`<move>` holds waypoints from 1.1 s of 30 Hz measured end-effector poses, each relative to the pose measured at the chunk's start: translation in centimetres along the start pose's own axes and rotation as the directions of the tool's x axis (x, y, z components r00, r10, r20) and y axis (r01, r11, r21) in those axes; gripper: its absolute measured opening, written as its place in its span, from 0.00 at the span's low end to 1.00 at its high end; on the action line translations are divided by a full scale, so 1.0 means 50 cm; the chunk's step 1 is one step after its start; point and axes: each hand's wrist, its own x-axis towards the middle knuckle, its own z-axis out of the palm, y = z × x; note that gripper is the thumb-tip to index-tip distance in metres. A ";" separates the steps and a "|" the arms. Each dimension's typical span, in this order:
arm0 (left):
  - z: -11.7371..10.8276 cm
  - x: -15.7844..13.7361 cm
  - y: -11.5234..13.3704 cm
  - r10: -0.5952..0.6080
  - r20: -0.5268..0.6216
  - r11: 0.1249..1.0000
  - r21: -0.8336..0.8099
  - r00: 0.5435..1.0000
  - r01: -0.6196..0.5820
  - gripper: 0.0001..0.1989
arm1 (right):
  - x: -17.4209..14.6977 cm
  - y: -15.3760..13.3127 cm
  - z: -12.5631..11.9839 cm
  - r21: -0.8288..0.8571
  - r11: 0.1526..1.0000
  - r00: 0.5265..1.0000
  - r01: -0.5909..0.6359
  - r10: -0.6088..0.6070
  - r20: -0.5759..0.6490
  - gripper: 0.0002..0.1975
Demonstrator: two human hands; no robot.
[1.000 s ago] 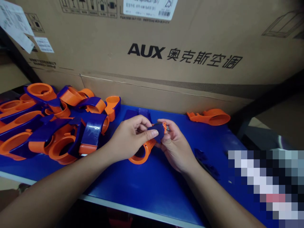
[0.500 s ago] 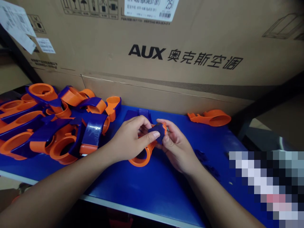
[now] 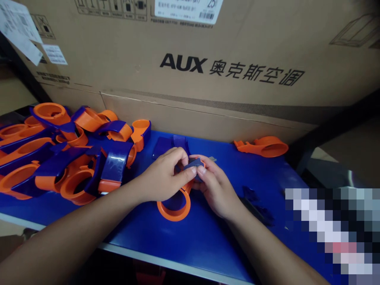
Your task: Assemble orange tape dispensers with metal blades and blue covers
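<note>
My left hand (image 3: 162, 178) and my right hand (image 3: 215, 186) meet over the middle of the blue table (image 3: 190, 233). Between them they pinch an orange tape dispenser frame (image 3: 175, 208) with a small dark blue part (image 3: 191, 163) held at its top end. The frame's ring lies low on the table, just below my thumbs. My fingers hide where the blue part meets the frame.
A heap of several orange and blue tape dispensers (image 3: 65, 154) fills the left of the table. A lone orange frame (image 3: 263, 146) lies at the back right. Small dark blue parts (image 3: 255, 202) lie right of my hands. A big cardboard box (image 3: 208, 67) walls the back.
My hands have lowered and tilted the orange frame, so its ring now lies flatter on the table. The blue part has turned from facing me to nearly edge-on.
</note>
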 end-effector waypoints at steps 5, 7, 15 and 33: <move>0.001 -0.001 -0.005 -0.059 0.017 0.998 -0.023 0.998 0.060 0.12 | 0.003 0.001 -0.001 -0.021 1.000 1.000 -0.003 0.003 -0.010 0.21; 0.004 -0.001 -0.008 -0.070 0.019 0.997 -0.042 0.997 0.071 0.12 | 0.005 0.003 -0.004 -0.031 0.999 1.000 -0.010 0.009 -0.025 0.22; 0.027 0.003 -0.018 -0.031 -0.075 0.991 -0.134 0.997 0.020 0.11 | 0.007 0.007 -0.007 -0.035 0.999 0.999 -0.020 0.019 -0.043 0.25; 0.019 -0.003 0.005 0.022 -0.104 0.995 -0.091 0.994 -0.031 0.16 | -0.005 -0.011 0.003 0.030 0.999 0.999 0.043 -0.043 -0.005 0.24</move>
